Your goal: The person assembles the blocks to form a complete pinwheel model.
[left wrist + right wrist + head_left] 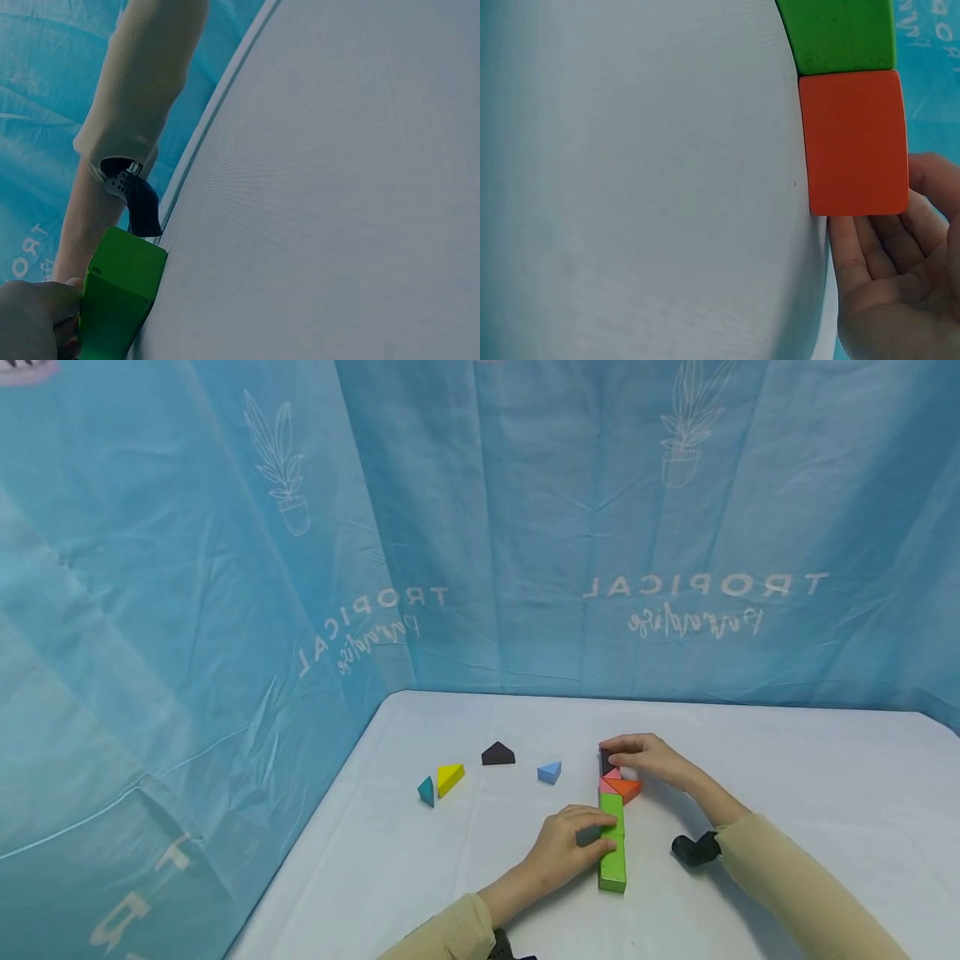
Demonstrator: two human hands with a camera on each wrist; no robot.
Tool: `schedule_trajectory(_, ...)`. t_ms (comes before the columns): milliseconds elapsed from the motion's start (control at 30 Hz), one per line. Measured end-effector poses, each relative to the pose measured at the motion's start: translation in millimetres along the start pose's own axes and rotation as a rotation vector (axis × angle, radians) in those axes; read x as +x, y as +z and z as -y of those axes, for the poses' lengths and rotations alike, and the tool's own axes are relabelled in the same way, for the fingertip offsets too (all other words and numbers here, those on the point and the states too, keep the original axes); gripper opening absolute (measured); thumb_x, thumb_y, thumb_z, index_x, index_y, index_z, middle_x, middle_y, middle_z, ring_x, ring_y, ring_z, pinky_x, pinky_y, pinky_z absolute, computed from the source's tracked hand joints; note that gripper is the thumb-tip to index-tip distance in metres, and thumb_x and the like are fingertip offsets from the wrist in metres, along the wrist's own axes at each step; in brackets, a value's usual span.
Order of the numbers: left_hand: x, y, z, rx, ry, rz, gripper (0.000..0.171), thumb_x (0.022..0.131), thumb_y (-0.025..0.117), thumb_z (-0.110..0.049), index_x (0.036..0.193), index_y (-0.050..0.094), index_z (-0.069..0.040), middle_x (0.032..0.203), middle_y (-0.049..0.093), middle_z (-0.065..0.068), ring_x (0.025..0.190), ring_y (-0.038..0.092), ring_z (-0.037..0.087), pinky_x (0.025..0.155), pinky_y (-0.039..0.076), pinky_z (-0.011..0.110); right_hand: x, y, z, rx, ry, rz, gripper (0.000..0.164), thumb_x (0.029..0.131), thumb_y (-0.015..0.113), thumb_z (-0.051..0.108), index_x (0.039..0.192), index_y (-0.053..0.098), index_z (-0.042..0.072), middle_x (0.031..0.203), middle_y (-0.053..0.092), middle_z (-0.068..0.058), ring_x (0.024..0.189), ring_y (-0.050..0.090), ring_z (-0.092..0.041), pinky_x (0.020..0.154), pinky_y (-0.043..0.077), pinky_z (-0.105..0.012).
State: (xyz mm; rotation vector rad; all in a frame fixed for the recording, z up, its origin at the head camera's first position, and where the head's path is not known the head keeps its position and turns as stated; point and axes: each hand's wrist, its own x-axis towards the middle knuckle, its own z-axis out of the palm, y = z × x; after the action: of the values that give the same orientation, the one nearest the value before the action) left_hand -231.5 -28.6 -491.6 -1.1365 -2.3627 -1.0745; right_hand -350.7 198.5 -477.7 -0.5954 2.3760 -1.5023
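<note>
A row of blocks runs away from me in the head view. Two green blocks [612, 862] form its near end, and my left hand [561, 847] rests on them from the left, finger and thumb apart on top. Past them lie pink triangular blocks [606, 786] and an orange triangular block [624, 789], which juts out to the right. At the far end my right hand [660, 760] pinches a black block [606, 763], partly hidden by the fingers. The right wrist view shows an orange block face [855, 142] against a green block [847, 34].
Left of the row lie a light blue triangular block [550, 772], a black triangular block [498, 754], a yellow triangular block [450, 779] and a teal triangular block [427, 791]. A white cloth [360, 868] covers the table; a blue printed curtain [510, 527] surrounds its far and left sides.
</note>
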Motion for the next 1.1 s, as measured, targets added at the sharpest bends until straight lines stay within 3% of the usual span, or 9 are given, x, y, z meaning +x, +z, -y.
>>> schedule_trajectory(300,0.1,1.2,-0.9,-0.014,0.0,0.007,0.029,0.086,0.071,-0.021,0.112,0.069,-0.008,0.111,0.067,0.0,0.11,0.056,0.008,0.095,0.041,0.019,-3,1,0,-0.026,0.001,-0.01,0.044,0.093,0.061,0.026,0.129,0.056,0.0,0.131,0.053,-0.019,0.122,0.045,-0.037,0.1,0.034,-0.056)
schedule_trajectory(500,-0.7,2.9,-1.2,-0.014,-0.006,0.013,0.029,0.086,0.071,-0.021,0.112,0.069,-0.008,0.111,0.067,-0.001,0.11,0.056,0.007,0.094,0.041,0.019,-11,4,10,0.025,-0.019,-0.12,0.048,0.094,0.059,0.032,0.13,0.054,0.001,0.13,0.055,-0.016,0.123,0.046,-0.034,0.101,0.035,-0.054)
schedule_trajectory(700,-1.2,3.1,-1.5,-0.006,-0.005,0.012,0.029,0.085,0.072,-0.021,0.111,0.069,-0.009,0.11,0.067,-0.001,0.109,0.056,0.007,0.094,0.041,0.018,-40,14,34,0.156,-0.014,-0.228,0.052,0.093,0.059,0.035,0.133,0.051,0.003,0.134,0.051,-0.016,0.127,0.041,-0.033,0.104,0.028,-0.057)
schedule_trajectory(933,0.8,-0.2,-1.6,0.006,0.004,-0.001,0.029,0.084,0.072,-0.02,0.111,0.069,-0.008,0.11,0.067,0.0,0.109,0.056,0.008,0.094,0.041,0.018,-80,40,55,0.238,0.019,-0.199,0.051,0.093,0.061,0.026,0.135,0.048,0.0,0.135,0.05,-0.016,0.128,0.04,-0.033,0.104,0.029,-0.056)
schedule_trajectory(1100,0.8,-0.6,-0.8,-0.001,-0.003,0.004,0.029,0.085,0.071,-0.021,0.111,0.068,-0.008,0.111,0.067,0.0,0.11,0.056,0.008,0.094,0.041,0.019,-99,56,58,0.245,0.033,-0.201,0.049,0.092,0.062,0.02,0.134,0.048,0.0,0.135,0.051,-0.016,0.123,0.047,-0.032,0.098,0.041,-0.036)
